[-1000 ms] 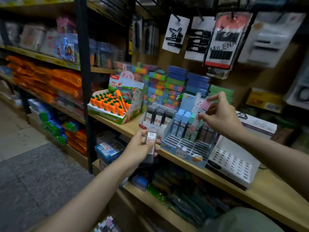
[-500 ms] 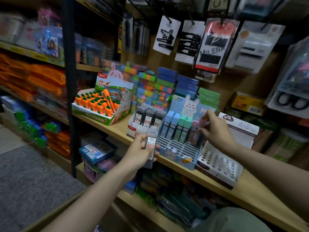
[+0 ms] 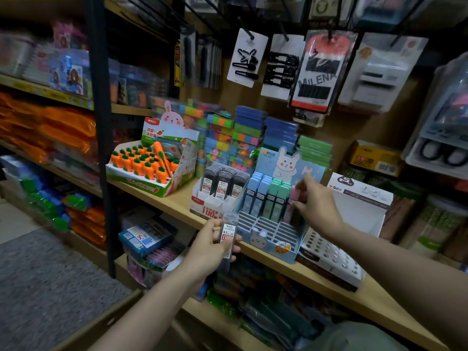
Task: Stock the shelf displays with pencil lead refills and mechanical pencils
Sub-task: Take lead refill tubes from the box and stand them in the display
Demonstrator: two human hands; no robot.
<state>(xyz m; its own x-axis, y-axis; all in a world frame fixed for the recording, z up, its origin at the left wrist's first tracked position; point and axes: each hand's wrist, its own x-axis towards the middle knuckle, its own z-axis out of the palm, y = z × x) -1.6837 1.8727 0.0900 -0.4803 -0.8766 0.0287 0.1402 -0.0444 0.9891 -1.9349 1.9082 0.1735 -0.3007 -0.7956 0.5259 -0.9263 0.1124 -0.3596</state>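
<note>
My left hand (image 3: 209, 247) grips a clear lead refill case (image 3: 228, 235) with a white 0.7 label, held in front of the shelf edge. Behind it a white display box (image 3: 215, 206) holds rows of the same dark refill cases (image 3: 220, 184). To its right stands a blue bunny display (image 3: 268, 230) with blue, green and pink cases upright in its back slots. My right hand (image 3: 317, 207) reaches into that display's right end and pinches a pink refill case (image 3: 293, 197) between thumb and fingers, the case standing in its slot.
A carrot-eraser box (image 3: 148, 168) sits left on the wooden shelf (image 3: 177, 201). A white display tray with round holes (image 3: 331, 257) stands right of the bunny display. Stacked colourful packs line the back; carded hair clips hang above. A black upright post (image 3: 101, 148) divides the shelving.
My right hand has lowered the pink case from mid-air down into the bunny display's right slots. My left hand keeps its case, and the view has shifted right.
</note>
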